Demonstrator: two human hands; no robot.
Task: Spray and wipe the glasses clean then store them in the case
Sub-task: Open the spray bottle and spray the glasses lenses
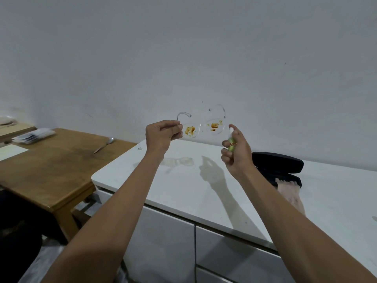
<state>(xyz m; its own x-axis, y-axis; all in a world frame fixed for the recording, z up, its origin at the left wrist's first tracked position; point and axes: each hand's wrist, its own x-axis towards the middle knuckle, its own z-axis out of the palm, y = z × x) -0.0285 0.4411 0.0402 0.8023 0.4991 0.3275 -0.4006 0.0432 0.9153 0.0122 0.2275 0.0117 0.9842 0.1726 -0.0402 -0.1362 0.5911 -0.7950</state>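
Clear-framed glasses [203, 126] hang in the air above the white counter, both lenses smeared with orange-yellow stains. My left hand [162, 134] pinches them at the left hinge, temples pointing up and away. My right hand [236, 153] grips a small green spray bottle [232, 142] with a white nozzle, just right of the right lens, index finger on top. An open black glasses case [279, 162] lies on the counter behind my right wrist, with a pinkish cloth [289, 190] hanging out of it.
The white counter [183, 190] has drawers below its front edge. To the left stands a lower wooden table [51, 170] with a spoon [104, 145], a stack of packets [33, 135] and white paper. A plain wall rises behind.
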